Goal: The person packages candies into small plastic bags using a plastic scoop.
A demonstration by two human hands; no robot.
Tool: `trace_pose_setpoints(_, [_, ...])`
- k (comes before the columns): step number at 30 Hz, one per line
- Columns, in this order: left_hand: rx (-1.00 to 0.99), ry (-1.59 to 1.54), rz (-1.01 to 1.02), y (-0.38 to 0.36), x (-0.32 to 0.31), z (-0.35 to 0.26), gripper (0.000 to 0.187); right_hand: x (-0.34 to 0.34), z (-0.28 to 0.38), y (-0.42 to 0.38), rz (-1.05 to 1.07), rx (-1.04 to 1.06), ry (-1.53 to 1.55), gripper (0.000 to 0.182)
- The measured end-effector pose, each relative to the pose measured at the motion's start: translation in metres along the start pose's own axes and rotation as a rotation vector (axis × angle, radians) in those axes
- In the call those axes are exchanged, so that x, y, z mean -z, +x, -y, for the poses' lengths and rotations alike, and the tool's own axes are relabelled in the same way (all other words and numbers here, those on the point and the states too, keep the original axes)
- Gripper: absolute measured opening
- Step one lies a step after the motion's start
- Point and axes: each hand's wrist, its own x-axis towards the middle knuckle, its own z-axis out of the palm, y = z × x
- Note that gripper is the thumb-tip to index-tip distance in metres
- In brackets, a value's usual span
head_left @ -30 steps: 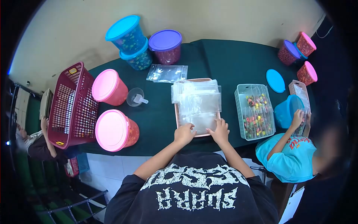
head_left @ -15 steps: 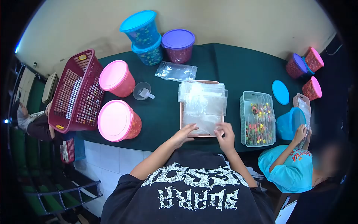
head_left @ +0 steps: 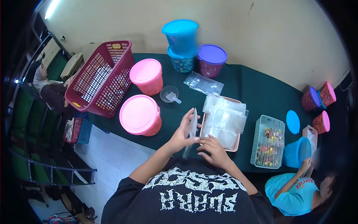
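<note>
My left hand (head_left: 183,131) is wrapped round a clear plastic bag (head_left: 192,123), lifted beside the tray's left edge. My right hand (head_left: 214,150) is bent close to it at the tray's lower left corner; whether its fingers pinch part of the bag is too small to tell. Several flat clear bags (head_left: 226,116) lie overlapping in a pale pink tray (head_left: 234,146). Behind the tray, a flat stack of clear packets (head_left: 203,84) rests on the green cloth.
Pink-lidded tubs (head_left: 138,115), a scoop in a bowl (head_left: 170,95) and a maroon basket (head_left: 100,80) stand left. Blue (head_left: 181,44) and purple-lidded (head_left: 212,59) tubs stand behind. Right are a candy box (head_left: 269,142), a blue bucket (head_left: 297,152) and a seated person (head_left: 294,192). Another person sits far left.
The view has shifted, so the table's things appear moved. My left hand has lifted a bag from the tray area, and my right hand has come over beside it.
</note>
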Motion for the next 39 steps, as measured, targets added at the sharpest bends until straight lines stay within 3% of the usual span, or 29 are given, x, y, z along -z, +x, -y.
trace_pose_setpoints(1, [-0.092,0.253,-0.015,-0.006,0.009,-0.008,0.102,0.002,0.002,0.006,0.012,-0.055,0.079,0.021])
trace_pose_setpoints(2, [-0.097,0.257,-0.022,-0.012,0.018,-0.019,0.102,0.003,0.006,0.012,0.024,-0.112,0.158,0.021])
trace_pose_setpoints(4, [-0.324,0.998,-0.021,-0.026,0.028,-0.050,0.096,0.004,0.019,0.026,-0.025,-0.137,0.234,0.023])
trace_pose_setpoints(7, [-0.394,1.187,-0.013,-0.040,0.043,-0.067,0.085,-0.008,0.036,0.045,-0.216,-0.303,0.741,0.034])
trace_pose_setpoints(11, [-0.297,1.350,0.011,-0.059,0.069,-0.078,0.082,-0.030,0.064,0.084,-0.115,-0.483,0.578,0.022])
trace_pose_setpoints(18, [-0.254,1.403,0.008,-0.093,0.135,-0.085,0.087,-0.079,0.086,0.140,0.074,-0.527,0.535,0.016])
trace_pose_setpoints(20, [-0.216,1.235,0.089,-0.099,0.148,-0.088,0.092,-0.096,0.098,0.155,0.071,-0.488,0.648,0.020])
trace_pose_setpoints(22, [-0.281,1.183,0.083,-0.104,0.161,-0.080,0.096,-0.114,0.105,0.167,0.041,-0.412,0.521,0.023])
trace_pose_setpoints(26, [-0.342,1.055,0.071,-0.110,0.187,-0.070,0.084,-0.131,0.116,0.180,0.118,-0.643,0.723,0.022])
trace_pose_setpoints(28, [-0.437,1.014,0.025,-0.112,0.194,-0.068,0.074,-0.135,0.117,0.183,0.029,-0.443,0.500,0.023])
trace_pose_setpoints(32, [-0.512,0.983,-0.091,-0.112,0.205,-0.074,0.059,-0.131,0.117,0.189,-0.002,-0.551,0.570,0.022])
trace_pose_setpoints(35, [-0.562,1.021,-0.107,-0.109,0.211,-0.074,0.056,-0.128,0.117,0.192,-0.134,-0.464,0.229,0.018])
trace_pose_setpoints(39, [-0.493,1.037,-0.097,-0.104,0.208,-0.082,0.060,-0.119,0.112,0.201,-0.078,-0.417,0.081,0.016])
